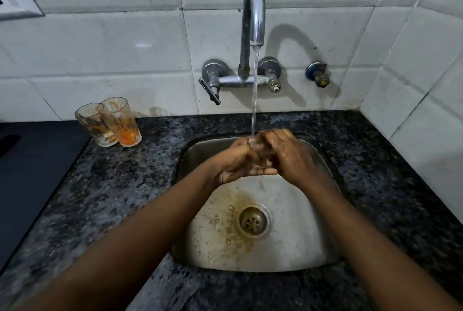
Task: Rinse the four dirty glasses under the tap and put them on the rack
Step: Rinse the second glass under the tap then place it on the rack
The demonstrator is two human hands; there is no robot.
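Observation:
A clear glass (259, 154) sits between both hands over the steel sink (288, 248), under the running stream from the chrome tap (254, 17). My left hand (238, 162) grips it from the left, thumb across its lower front. My right hand (288, 155) curls over it from the right, hiding most of the glass. Two dirty glasses stand together on the counter at the left: one with orange residue (122, 122) and one with brownish streaks (94, 125). No rack is in view.
Speckled dark granite counter (125, 185) surrounds the sink. A black surface (30, 172) lies at the far left. The drain (253, 221) has brown stains around it. White tiled walls stand behind and to the right, with a small valve (318, 75) on the back wall.

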